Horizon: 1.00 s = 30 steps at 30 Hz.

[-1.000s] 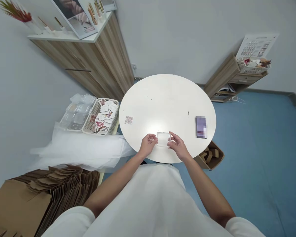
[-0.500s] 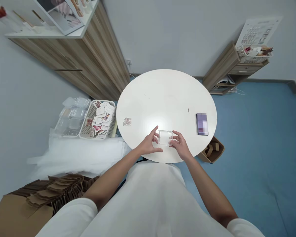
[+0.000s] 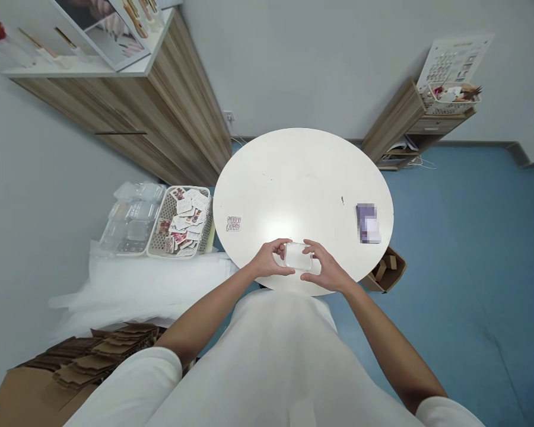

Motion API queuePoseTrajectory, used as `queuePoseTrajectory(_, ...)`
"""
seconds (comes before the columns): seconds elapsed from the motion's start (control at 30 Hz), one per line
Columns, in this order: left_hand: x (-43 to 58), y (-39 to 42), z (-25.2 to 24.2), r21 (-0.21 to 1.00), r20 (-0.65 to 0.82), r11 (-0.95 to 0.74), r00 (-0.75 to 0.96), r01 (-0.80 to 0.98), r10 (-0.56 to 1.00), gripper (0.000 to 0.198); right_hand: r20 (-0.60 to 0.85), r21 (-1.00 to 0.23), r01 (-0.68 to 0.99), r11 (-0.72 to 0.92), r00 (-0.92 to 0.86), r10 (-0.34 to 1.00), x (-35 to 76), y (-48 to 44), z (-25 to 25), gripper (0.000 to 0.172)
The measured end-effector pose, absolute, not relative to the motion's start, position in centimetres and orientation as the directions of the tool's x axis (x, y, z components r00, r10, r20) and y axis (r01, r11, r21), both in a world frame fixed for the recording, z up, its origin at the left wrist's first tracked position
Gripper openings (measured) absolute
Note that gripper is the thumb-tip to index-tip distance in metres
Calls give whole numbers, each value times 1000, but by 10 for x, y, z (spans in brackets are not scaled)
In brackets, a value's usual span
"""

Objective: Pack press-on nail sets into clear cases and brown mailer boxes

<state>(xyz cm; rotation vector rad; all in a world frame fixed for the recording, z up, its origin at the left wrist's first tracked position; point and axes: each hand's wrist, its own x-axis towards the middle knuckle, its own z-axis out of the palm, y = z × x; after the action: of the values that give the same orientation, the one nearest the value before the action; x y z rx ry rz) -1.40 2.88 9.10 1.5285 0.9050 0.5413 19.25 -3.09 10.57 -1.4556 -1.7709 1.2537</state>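
Observation:
A small clear plastic box [image 3: 298, 257] is between my hands, near the front edge of the white oval table [image 3: 302, 166]. My left hand [image 3: 272, 258] grips its left side, thumb at the near edge and fingers at the far edge. From the right, my right hand [image 3: 324, 267] holds the box with fingers on its far corner and the thumb by the near corner. A set of small press-on nails [image 3: 234, 223] lies on the table to the left. On the right side of the table is a purple packet [image 3: 367, 223], partly blurred out.
Left of the table, a white basket [image 3: 209, 219] holds many printed cards, beside clear plastic containers [image 3: 136, 222]. White sheets [image 3: 160, 281] and folded brown cardboard [image 3: 93, 356] lie nearer. An open cardboard box [image 3: 394, 279] stands on the floor at right. A wooden cabinet [image 3: 191, 101] rises behind.
The box has come slightly nearer to me. My left hand has closed in on its left side, and my right thumb has shifted to its near edge.

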Motion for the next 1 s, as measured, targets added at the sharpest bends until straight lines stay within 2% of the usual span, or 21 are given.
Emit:
queuePoseTrajectory(0.13, -17, 29, 90, 971, -131, -17, 591, 237, 796, 73, -100, -864, 497, 72, -310, 946, 191, -18, 113, 41)
queuePoseTrajectory(0.23, -18, 29, 91, 972, -95, -56, 597, 229, 797, 100, -14, -853, 502, 145, -299, 954, 193, -12, 117, 41)
queuePoseTrajectory(0.3, -17, 30, 92, 970, -79, -78, 601, 232, 795, 111, 37, -844, 502, 188, -294, 955, 196, -9, 118, 41)
queuePoseTrajectory(0.37, -13, 31, 94, 966, -72, -96, 602, 242, 795, 106, 70, -833, 505, 225, -308, 949, 199, -8, 117, 38)
queuePoseTrajectory(0.47, -5, 33, 98, 963, -66, -106, 599, 247, 798, 88, 103, -825, 502, 258, -316, 943, 203, -10, 113, 35)
queuePoseTrajectory(0.57, 1, 32, 102, 962, -54, -122, 609, 243, 791, 78, 114, -827, 498, 261, -306, 945, 206, -15, 111, 40)
queuePoseTrajectory(0.7, 6, 28, 101, 970, -34, -124, 624, 207, 781, 80, 130, -840, 476, 261, -290, 948, 210, -19, 109, 42)
queuePoseTrajectory(0.83, 10, 22, 96, 990, -87, 1, 611, 141, 787, 86, 146, -868, 431, 245, -249, 957, 211, -19, 107, 41)
queuePoseTrajectory(1.0, 11, 16, 95, 990, -138, 92, 592, 108, 794, 81, 115, -887, 413, 208, -238, 964, 210, -19, 105, 42)
